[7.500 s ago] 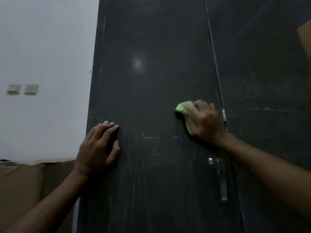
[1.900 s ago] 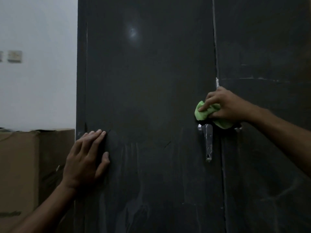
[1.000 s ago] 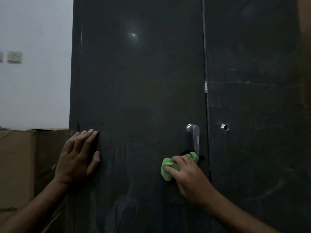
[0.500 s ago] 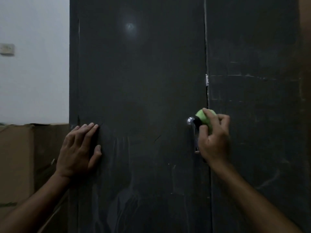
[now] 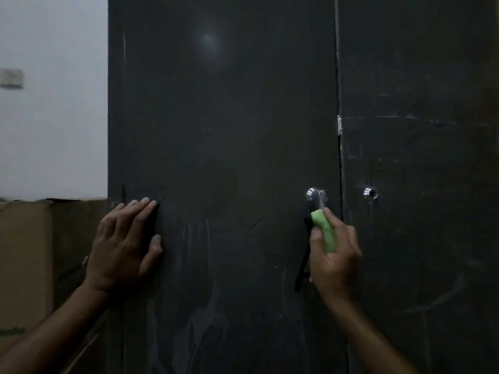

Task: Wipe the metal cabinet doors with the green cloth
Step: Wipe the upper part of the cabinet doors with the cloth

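Right hand (image 5: pixel 334 255) gripping green cloth (image 5: pixel 325 229), handle (image 5: pixel 317 197)

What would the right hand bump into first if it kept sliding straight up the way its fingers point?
Probably the chrome handle hub: the right hand, gripping the green cloth, sits just below it.

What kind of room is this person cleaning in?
Probably a storeroom or utility corner, though little shows. A tall dark metal cabinet with a chrome handle fills the view, a cardboard box stands beside it, and a plain white wall is behind.
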The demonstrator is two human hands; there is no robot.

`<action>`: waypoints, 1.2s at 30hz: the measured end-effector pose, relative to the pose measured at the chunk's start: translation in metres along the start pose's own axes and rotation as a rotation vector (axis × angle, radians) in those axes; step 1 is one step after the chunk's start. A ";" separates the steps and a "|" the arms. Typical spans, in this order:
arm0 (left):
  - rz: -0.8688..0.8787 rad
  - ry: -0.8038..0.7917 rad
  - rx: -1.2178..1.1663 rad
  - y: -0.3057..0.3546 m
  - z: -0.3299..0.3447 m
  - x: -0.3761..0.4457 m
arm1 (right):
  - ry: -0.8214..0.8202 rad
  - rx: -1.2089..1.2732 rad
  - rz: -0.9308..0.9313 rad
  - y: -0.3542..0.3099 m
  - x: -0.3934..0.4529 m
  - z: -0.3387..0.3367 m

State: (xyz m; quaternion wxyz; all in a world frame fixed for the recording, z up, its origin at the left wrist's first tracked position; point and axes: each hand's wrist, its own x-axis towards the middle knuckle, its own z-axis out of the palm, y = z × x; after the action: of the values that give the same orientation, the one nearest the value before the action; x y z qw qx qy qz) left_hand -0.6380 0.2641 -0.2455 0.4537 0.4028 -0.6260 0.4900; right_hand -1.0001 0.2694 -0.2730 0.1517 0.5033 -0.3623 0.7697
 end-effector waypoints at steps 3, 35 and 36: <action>0.002 0.009 -0.011 0.000 0.001 0.000 | 0.065 -0.005 0.059 -0.009 0.027 0.002; 0.013 0.018 -0.074 -0.007 0.002 -0.003 | -0.013 0.022 0.014 -0.005 0.063 -0.015; 0.014 0.020 -0.075 -0.007 0.002 -0.003 | -0.053 0.055 0.051 -0.007 0.078 -0.014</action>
State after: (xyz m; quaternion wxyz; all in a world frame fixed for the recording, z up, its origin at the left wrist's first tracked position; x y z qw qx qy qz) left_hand -0.6306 0.2605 -0.2471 0.4712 0.3764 -0.6420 0.4734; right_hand -1.0403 0.2742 -0.2048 0.1086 0.5182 -0.3574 0.7694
